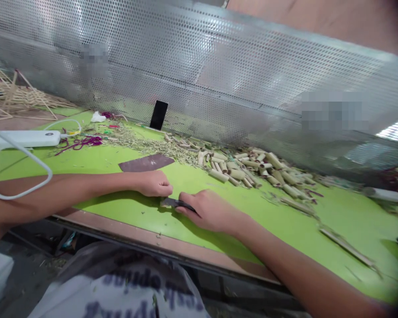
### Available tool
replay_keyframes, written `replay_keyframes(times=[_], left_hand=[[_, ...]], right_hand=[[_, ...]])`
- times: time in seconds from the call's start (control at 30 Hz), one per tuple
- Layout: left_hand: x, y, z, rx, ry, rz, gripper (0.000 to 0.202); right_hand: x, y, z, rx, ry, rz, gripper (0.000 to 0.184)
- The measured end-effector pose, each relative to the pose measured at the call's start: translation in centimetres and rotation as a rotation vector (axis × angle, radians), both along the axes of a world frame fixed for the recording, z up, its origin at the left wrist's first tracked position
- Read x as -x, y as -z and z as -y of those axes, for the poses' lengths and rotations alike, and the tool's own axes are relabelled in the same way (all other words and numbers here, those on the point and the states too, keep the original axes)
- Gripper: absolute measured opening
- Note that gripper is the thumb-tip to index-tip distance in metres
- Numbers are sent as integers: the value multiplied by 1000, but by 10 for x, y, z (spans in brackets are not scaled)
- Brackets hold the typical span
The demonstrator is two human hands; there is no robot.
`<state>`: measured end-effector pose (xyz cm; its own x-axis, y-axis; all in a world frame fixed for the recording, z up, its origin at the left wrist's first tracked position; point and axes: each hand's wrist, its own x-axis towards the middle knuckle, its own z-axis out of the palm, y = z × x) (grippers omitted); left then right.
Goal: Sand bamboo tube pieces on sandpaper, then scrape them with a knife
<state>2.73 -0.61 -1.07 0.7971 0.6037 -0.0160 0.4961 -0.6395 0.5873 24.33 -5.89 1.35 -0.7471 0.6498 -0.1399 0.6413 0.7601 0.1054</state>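
My right hand (212,210) is wrapped round the dark handle of a small knife (185,205), whose blade points left, close to the green table top. Just beyond the blade tip, my left hand (155,183) is closed in a fist with its knuckles up. Whatever it holds, if anything, is hidden under the fingers. Behind my left hand lies a brown sheet of what looks like sandpaper (147,163). A heap of short cut bamboo-like tubes (239,168) spreads behind and to the right of my right hand.
Pale shavings (146,145) are strewn along the back, below a perforated metal screen (185,66). A phone (158,115) leans on that screen. On the left are a white power strip (26,139), its cable, purple yarn (89,141) and thin stick frames (16,95). A split stalk (346,247) lies right.
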Motion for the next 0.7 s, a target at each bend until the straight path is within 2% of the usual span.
replay_keyframes(times=[0.37, 0.7], left_hand=[[-2, 1, -1, -8, 10, 17, 35], [-4, 0, -2, 12, 10, 0, 34]], right_hand=[[1, 0, -2, 3, -60, -17, 30], [2, -5, 2, -17, -42, 47, 34]])
